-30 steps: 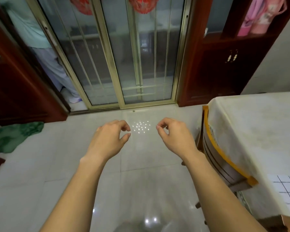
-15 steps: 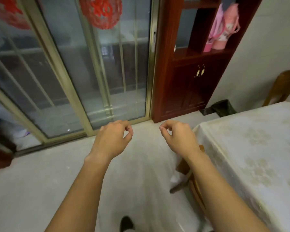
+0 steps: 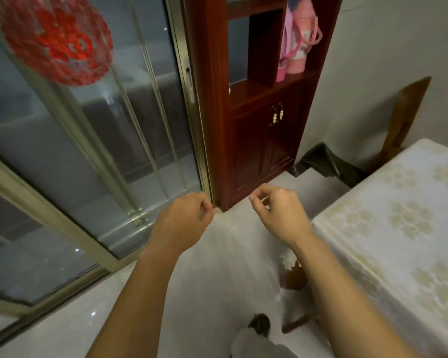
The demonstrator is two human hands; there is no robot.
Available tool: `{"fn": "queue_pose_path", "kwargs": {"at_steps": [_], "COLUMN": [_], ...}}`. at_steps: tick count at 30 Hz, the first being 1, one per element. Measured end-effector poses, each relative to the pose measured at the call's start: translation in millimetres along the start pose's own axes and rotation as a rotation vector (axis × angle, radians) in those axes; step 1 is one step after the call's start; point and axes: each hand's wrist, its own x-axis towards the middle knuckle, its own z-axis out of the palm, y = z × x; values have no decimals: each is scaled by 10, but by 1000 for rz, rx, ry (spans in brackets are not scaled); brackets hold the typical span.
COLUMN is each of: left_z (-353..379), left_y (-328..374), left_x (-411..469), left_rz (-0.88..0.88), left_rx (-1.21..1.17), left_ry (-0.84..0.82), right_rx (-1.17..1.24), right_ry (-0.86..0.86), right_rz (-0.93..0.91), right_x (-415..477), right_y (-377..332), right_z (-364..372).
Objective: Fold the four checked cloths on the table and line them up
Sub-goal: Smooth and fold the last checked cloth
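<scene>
No checked cloth shows in the head view. My left hand (image 3: 184, 220) and my right hand (image 3: 279, 215) are held out side by side over the pale tiled floor, a short gap between them. The fingers of both are loosely curled, thumb near forefinger, and nothing is in them. The table (image 3: 398, 228), under a white cloth with pale flower prints, fills the right side. My right hand hovers just left of its near corner without touching it.
A dark red cabinet (image 3: 256, 138) stands straight ahead, with pink flasks (image 3: 298, 40) on its shelf. A glass sliding door (image 3: 88, 151) runs along the left. A dark bin bag (image 3: 326, 164) and a wooden chair (image 3: 404, 117) stand behind the table. Another chair (image 3: 295, 277) is tucked under its near edge.
My view has swung right and up, from the floor by the sliding door to the cabinet and table. Both hands keep the same loosely curled pose.
</scene>
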Motion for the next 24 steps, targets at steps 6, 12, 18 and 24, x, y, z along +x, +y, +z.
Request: {"fn": "queue_pose_path", "kwargs": {"at_steps": [6, 12, 18, 24], "left_z": [-221, -158, 306, 618], "left_y": [-22, 199, 368, 721], "left_x": [1116, 2308, 3315, 4623], "left_rz": [12, 70, 223, 430], "left_rx": [42, 25, -52, -40], "left_ry": [-33, -21, -140, -206], "right_rx": [53, 61, -25, -127], "right_ry": [-17, 46, 68, 229], "right_rz": [-9, 38, 194, 379], "right_x": [1136, 2063, 2585, 3305], "right_y": [145, 492, 1090, 1621], "right_z": [88, -88, -139, -386]}}
